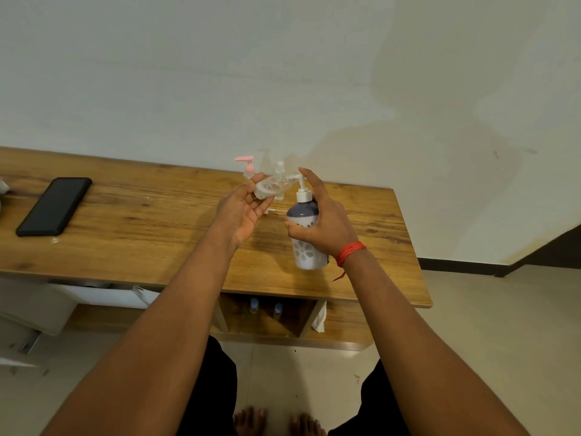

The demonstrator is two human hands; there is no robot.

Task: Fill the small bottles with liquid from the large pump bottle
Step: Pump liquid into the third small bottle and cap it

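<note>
Above the right half of a wooden table [141, 221], a person lines up a refill. The left hand [242, 212] pinches a clear small bottle [272, 186] between thumb and fingertips. The bottle lies almost on its side, its long axis running from the near left up to the far right, with its mouth turned toward the spout [295, 176] of the pump bottle [306, 253]. The mouth meets the spout tip or sits just beside it; whether the tip is inside the neck cannot be told. The right hand [327, 225] grips the pump bottle, thumb across its front and forefinger [311, 180] laid over the pump head, so this is likely the hand to press next. The pump bottle leans a little, and whether its base touches the table is unclear. Its white lower body carries a pale flower print below a purple shoulder, with no brand or lettering that can be read. Farther back stand a pink pump [246, 166] and another clear bottle [279, 167]. A dark phone [54, 206] lies well apart at far left, its screen blank. A red thread [349, 251] circles the right wrist.
</note>
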